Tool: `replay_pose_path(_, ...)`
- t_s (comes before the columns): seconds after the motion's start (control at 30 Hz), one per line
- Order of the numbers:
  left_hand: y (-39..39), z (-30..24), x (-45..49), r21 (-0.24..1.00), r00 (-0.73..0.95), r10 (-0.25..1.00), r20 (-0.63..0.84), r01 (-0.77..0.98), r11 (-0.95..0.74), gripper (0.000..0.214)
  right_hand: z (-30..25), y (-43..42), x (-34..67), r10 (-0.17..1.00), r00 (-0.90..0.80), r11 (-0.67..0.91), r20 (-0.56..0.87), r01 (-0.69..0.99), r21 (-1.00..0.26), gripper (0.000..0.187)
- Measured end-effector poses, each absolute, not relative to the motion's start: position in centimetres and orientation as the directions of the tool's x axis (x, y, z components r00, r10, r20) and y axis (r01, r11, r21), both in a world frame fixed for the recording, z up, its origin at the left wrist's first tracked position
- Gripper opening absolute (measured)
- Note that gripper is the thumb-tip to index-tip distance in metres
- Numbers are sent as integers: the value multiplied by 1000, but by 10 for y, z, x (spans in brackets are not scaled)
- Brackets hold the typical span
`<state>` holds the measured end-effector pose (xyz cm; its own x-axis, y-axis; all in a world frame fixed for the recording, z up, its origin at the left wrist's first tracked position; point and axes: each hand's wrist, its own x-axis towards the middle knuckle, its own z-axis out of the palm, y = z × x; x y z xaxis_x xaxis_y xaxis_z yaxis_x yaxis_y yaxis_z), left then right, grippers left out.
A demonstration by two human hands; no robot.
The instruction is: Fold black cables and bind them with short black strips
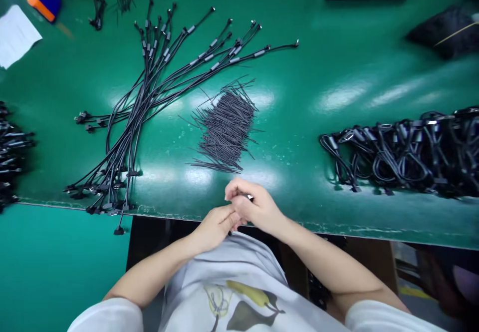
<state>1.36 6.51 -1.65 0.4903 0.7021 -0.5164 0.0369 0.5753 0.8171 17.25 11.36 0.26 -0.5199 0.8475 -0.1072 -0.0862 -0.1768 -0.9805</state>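
Observation:
At the table's front edge, my two hands are closed together around a black cable [250,197], most of which is hidden by the fingers. My right hand [258,204] grips it with curled fingers, and a small shiny connector end shows by the thumb. My left hand [219,224] presses against the right one, fingers closed, with a dark bit showing beneath. Just beyond the hands lies a heap of thin black twist ties [226,127]. To its left, long straight black cables [138,95] with grey sleeves are spread in a crossing bunch.
Coiled, tied cables [400,157] lie in a row at right. More cables [13,155] are piled at far left. An orange and blue tape roll [43,1], a paper sheet [17,35] and a black bag [445,32] lie farther back on the green table [299,97].

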Motion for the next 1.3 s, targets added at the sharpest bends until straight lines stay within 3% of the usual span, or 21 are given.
replay_pose_path(0.03, 68, -15, 12, 816, 494, 702, -513, 27, 577, 50, 1, 126, 182, 834, -545, -146, -86, -68, -987, 48)
replay_pose_path(0.1, 72, -13, 8, 771, 472, 711, -522, -96, 629, 47, -6, 158, 204, 898, -437, -30, -53, 60, -998, 54)
replay_pose_path(0.13, 74, -12, 7, 741, 439, 724, -533, -172, 650, 45, -11, 177, 214, 958, -287, 46, -20, 220, -974, 49)
replay_pose_path(0.2, 78, -11, 5, 690, 369, 743, -559, -290, 663, 43, -22, 212, 231, 991, -117, 117, 58, 603, -789, 29)
replay_pose_path(0.27, 81, -10, 4, 665, 345, 745, -571, -337, 666, 42, -32, 237, 241, 986, -157, 164, 60, 811, -562, 14)
replay_pose_path(0.37, 85, -6, 2, 658, 328, 750, -574, -361, 661, 41, -34, 244, 247, 958, -288, 268, 17, 867, -421, 8)
replay_pose_path(0.43, 86, -3, 2, 663, 297, 769, -566, -390, 639, 41, -29, 228, 248, 960, -273, 269, 53, 863, -428, 10)
replay_pose_path(0.53, 86, 0, 6, 666, 275, 793, -544, -434, 607, 49, -19, 179, 241, 973, -203, 229, 107, 811, -539, 12)
replay_pose_path(0.63, 82, -4, 13, 699, 281, 821, -498, -429, 571, 61, -12, 121, 220, 924, -370, 337, 96, 669, -662, 13)
replay_pose_path(0.7, 78, -8, 16, 778, 253, 857, -449, -360, 514, 56, -7, 93, 203, 870, -474, 433, 132, 608, -665, 14)
replay_pose_path(0.83, 70, -14, 15, 940, 179, 929, -325, -47, 338, 41, 4, 77, 187, 768, -574, 640, 284, 687, -344, 25)
replay_pose_path(0.9, 66, -13, 13, 970, 164, 958, -234, 111, 218, 39, 12, 83, 186, 637, -696, 770, 332, 592, -238, 32)
replay_pose_path(1.0, 59, -10, 11, 972, 191, 970, -147, 211, 106, 38, 24, 94, 184, 409, -814, 912, 412, 363, -188, 35)
replay_pose_path(1.17, 49, -13, 6, 962, 224, 946, -232, 196, 190, 35, 35, 104, 178, 105, -886, 984, 452, 160, 85, 33)
replay_pose_path(1.3, 44, -23, 2, 926, 145, 933, -329, 243, 289, 38, 26, 106, 175, 8, -883, 983, 469, 93, 159, 41)
